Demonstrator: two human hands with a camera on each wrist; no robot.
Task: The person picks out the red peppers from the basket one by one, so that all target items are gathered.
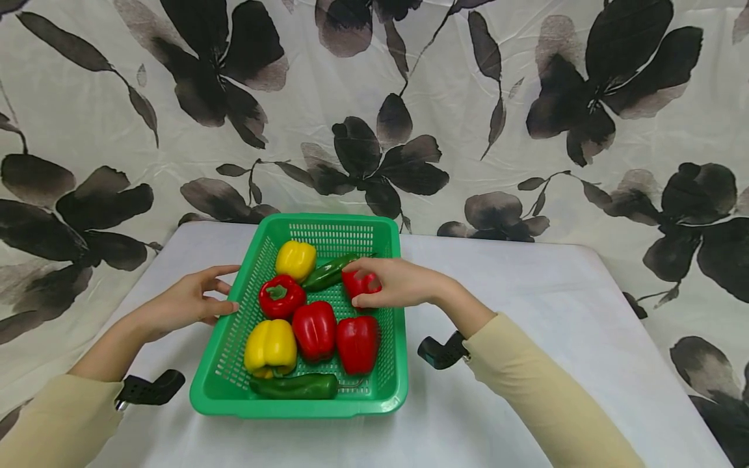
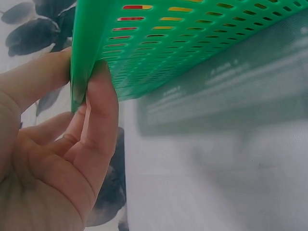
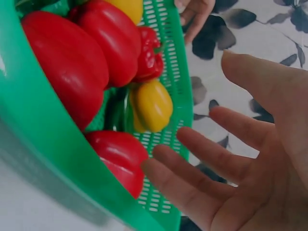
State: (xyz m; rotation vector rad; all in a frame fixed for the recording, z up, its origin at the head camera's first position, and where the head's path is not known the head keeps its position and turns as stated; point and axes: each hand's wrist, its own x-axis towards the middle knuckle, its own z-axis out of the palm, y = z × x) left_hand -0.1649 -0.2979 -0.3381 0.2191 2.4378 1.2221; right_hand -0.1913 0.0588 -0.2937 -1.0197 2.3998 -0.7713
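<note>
A green plastic basket (image 1: 298, 408) holds several red bell peppers, two yellow bell peppers (image 1: 271, 348) and two long green peppers (image 1: 298, 387). My left hand (image 1: 190, 300) pinches the basket's left rim between thumb and fingers; in the left wrist view the fingers (image 2: 103, 91) reach under the rim. Over the basket's right side, my right hand (image 1: 404, 283) hovers by a red bell pepper (image 1: 358, 281) and partly covers it in the head view. The right wrist view shows its fingers (image 3: 211, 154) loosely spread, fingertips close to that red pepper (image 3: 122, 159), with nothing gripped.
The basket stands on a table with a white cover (image 1: 497, 390). Behind and around the table hangs white cloth (image 1: 468, 78) with dark flower prints. A small black camera is strapped to each wrist.
</note>
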